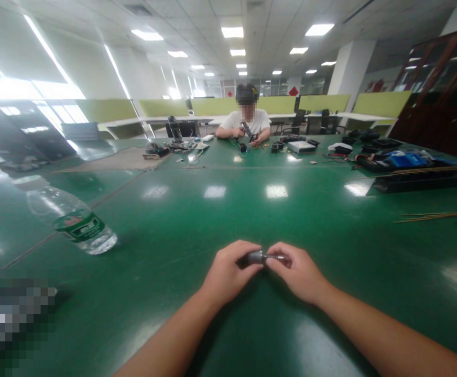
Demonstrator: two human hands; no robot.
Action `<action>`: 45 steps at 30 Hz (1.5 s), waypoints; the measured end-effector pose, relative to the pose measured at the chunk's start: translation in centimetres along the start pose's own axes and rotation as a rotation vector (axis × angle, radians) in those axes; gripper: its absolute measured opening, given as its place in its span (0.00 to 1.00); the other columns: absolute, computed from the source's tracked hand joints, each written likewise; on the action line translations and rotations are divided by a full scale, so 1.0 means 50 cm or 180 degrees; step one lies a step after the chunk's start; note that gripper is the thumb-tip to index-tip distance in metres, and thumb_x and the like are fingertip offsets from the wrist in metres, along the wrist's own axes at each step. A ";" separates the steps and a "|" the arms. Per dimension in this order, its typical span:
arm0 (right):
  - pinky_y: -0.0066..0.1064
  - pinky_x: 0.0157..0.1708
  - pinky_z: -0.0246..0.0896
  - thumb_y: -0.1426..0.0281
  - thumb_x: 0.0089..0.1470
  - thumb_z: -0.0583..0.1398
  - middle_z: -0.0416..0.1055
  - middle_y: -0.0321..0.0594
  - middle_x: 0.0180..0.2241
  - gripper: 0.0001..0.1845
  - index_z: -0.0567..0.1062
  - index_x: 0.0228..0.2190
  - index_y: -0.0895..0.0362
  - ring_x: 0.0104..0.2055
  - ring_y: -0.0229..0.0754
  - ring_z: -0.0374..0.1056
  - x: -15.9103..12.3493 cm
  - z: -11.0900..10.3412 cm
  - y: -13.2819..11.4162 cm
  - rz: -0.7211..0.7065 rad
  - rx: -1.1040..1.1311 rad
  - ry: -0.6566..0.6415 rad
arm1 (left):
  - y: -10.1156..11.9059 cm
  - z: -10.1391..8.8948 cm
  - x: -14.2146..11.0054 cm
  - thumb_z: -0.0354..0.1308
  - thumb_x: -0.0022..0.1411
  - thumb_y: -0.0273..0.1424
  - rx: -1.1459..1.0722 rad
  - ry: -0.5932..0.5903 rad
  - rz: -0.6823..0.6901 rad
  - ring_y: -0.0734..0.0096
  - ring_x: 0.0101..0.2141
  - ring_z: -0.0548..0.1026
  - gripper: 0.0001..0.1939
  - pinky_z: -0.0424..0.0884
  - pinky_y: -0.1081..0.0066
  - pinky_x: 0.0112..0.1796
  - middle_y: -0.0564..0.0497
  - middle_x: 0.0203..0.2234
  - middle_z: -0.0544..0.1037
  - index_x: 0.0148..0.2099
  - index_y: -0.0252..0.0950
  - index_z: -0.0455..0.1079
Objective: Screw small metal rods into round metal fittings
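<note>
Left hand (228, 269) pinches grey cylinder (255, 257), right hand (301, 272) pinches thin shaft (276, 257) (green label (82, 228) on bottle (66, 213) unreadable).

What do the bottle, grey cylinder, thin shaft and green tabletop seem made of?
Bottle: probably clear plastic, glossy, with see-through walls.
Grey cylinder, in the left hand: likely metal, from its dull sheen.
Thin shaft, in the right hand: probably metal, given its glints.
Green tabletop: glossy, mirroring ceiling lights; its material is unclear.
</note>
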State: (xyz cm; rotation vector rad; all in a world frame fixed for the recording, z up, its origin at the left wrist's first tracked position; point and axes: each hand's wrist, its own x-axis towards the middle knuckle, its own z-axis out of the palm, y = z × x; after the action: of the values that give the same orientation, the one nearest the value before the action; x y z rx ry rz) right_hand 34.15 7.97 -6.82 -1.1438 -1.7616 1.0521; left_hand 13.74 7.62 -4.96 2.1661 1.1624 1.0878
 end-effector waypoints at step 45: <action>0.27 0.27 0.57 0.65 0.56 0.60 0.69 0.33 0.25 0.08 0.72 0.34 0.57 0.25 0.37 0.65 -0.001 0.004 0.001 0.0274 0.0323 0.0130 | 0.004 -0.006 0.003 0.65 0.56 0.27 0.0117 0.0282 0.0132 0.67 0.40 0.76 0.12 0.72 0.68 0.43 0.50 0.38 0.80 0.44 0.39 0.75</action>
State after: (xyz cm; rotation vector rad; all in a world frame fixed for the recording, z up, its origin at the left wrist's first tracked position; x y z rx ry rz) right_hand 33.98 7.90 -6.95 -1.1786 -1.6209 1.1480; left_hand 13.66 7.63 -4.57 2.1990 1.1895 1.2002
